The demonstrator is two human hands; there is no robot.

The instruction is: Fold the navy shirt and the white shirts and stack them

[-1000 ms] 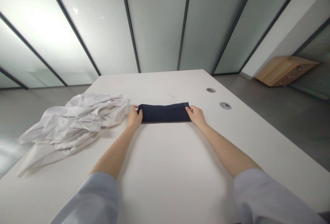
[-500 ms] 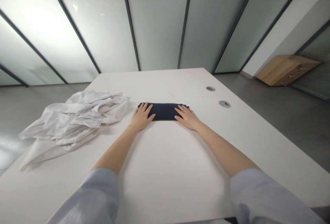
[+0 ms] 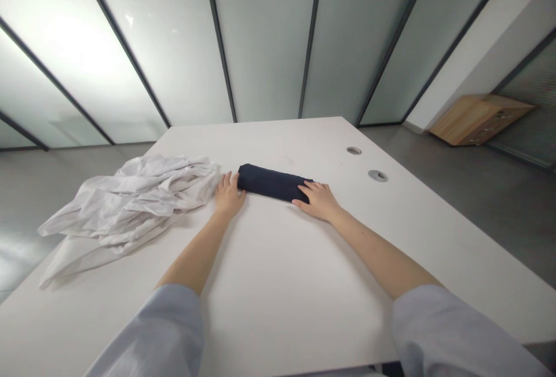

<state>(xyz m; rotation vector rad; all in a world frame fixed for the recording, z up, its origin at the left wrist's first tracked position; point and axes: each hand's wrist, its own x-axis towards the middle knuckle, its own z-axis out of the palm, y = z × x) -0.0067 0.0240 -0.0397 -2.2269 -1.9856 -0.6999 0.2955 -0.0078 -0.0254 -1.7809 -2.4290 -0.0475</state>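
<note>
A narrow, folded navy-blue cloth (image 3: 273,183) lies at a slant on the white table, its left end farther from me than its right. My left hand (image 3: 229,194) rests palm down by the cloth's left end, fingers stretched out; its fingertips are close to that end, and I cannot tell whether they touch. At the other end, my right hand (image 3: 320,200) has its fingers spread over the cloth's right edge. The right thumb reaches along the cloth's near edge.
A crumpled white cloth (image 3: 143,200) lies on the left of the white table (image 3: 299,284), partly over its edge. Two round cable grommets (image 3: 354,150) are set in the right side. Beyond are frosted glass panels (image 3: 264,41) and a wooden cabinet (image 3: 473,117).
The navy cloth has turned from straight across to slanted, its left end farther away. My left hand has come off the cloth, to its left. The right hand stays at its end.
</note>
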